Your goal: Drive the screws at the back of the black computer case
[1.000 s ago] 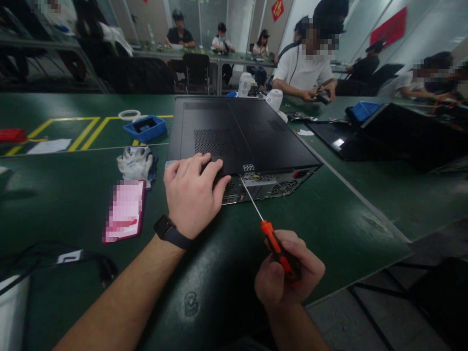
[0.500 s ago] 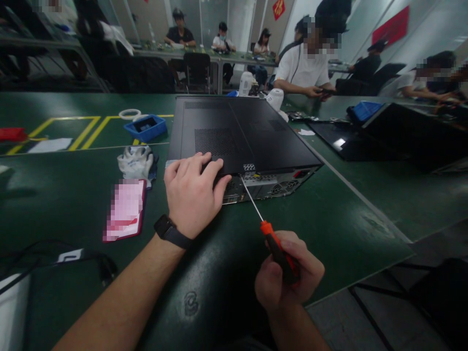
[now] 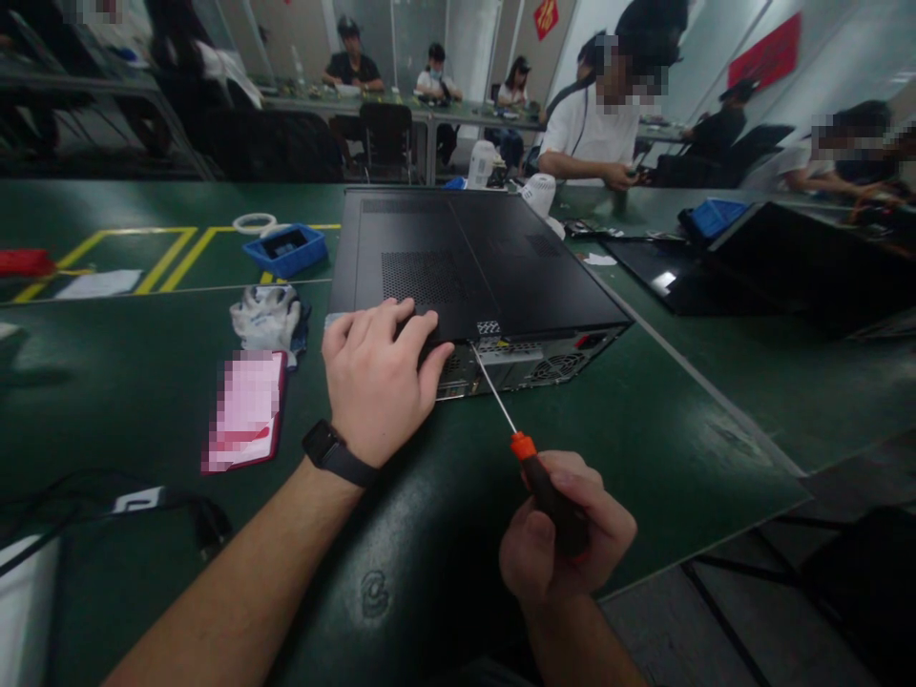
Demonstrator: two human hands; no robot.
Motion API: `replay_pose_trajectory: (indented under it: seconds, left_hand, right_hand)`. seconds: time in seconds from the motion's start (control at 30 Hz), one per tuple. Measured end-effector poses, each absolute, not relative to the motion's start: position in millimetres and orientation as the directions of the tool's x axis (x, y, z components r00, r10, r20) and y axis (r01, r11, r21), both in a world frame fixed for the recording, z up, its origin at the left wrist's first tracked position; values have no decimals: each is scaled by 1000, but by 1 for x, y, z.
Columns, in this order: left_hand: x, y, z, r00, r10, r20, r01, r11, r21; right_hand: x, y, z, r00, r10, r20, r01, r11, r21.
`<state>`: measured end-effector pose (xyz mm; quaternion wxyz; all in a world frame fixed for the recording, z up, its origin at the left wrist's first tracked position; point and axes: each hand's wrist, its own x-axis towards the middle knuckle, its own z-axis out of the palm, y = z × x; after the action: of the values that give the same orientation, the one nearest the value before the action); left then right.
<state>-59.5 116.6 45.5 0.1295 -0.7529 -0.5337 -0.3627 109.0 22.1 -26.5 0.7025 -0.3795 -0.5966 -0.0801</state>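
A black desktop computer case [image 3: 444,229] lies on its side on the green table, its rear panel with fan grille facing me. My left hand [image 3: 379,382] rests on the near left edge of the case, fingers spread over the top panel and thumb at the rear edge. In my right hand [image 3: 572,534] is a screwdriver [image 3: 525,446] with an orange and black handle, gripped between thumb and fingers. Its thin shaft slants up to the rear edge of the case, just right of my left thumb. The tip's exact contact is too small to make out.
Left of the case are a blue tray [image 3: 286,250], work gloves [image 3: 264,320] and a pink-red phone or booklet [image 3: 245,410]. Black cables [image 3: 193,515] lie at lower left. A dark monitor panel [image 3: 665,272] is at right. Across the table sits a person in white [image 3: 597,134].
The screwdriver handle has turned in my right hand, showing more black and less orange. My left hand and the case stay in place.
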Motion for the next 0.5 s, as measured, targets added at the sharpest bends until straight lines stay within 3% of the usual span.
replay_pose_trajectory:
  seconds: [0.17,0.3,0.5]
  left_hand:
    - [-60,117,45,168,713,681,894,-401,199]
    - [-60,117,45,165,716,678,899,-393,196]
    - [-60,117,45,170,708,685,899,-395,186]
  right_hand:
    - [113,20,-28,236,347,908,651,637,-413]
    - [113,22,-34,275,287,917,664,634,-397]
    - [107,25,-30,303,299,905,541,728,-422]
